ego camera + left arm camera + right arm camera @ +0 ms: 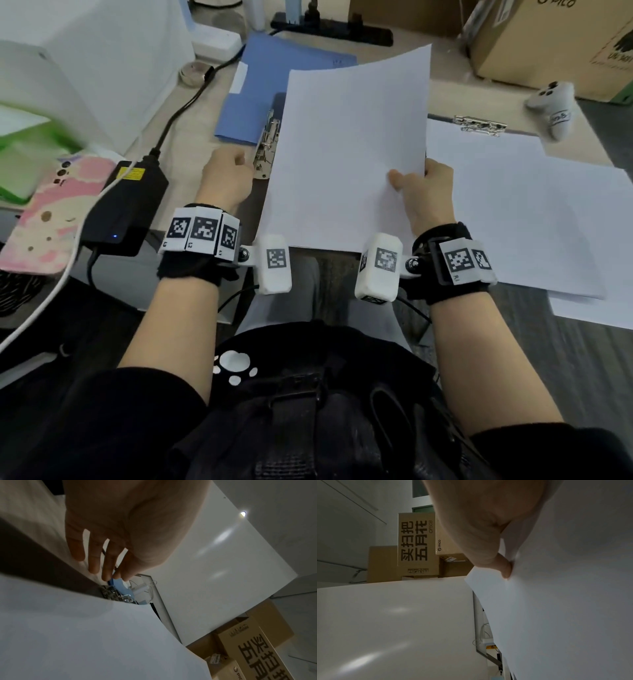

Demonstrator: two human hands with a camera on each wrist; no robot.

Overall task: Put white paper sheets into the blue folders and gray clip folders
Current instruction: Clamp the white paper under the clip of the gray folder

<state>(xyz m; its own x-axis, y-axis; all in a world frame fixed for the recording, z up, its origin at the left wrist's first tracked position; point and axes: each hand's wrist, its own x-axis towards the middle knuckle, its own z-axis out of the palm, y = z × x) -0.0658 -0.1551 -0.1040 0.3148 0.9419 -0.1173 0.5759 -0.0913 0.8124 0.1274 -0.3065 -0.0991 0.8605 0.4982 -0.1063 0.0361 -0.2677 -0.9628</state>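
Observation:
My right hand (421,185) pinches the right edge of a white paper sheet (349,150) between thumb and fingers and holds it raised and slightly curved above the table. The pinch also shows in the right wrist view, where the right hand (503,568) holds the sheet (565,601). Under the sheet lies a dark gray clip folder (256,209) with its metal clip (265,147) along the left side. My left hand (226,174) rests beside that clip, fingers (93,566) loosely extended and holding nothing. A blue folder (274,85) lies closed behind it.
A second clip board with a metal clip (479,125) holds a stack of white sheets (531,212) at the right. A black power adapter (126,205) and cables lie left. A white controller (551,106), cardboard box (555,44) and power strip (332,29) stand at the back.

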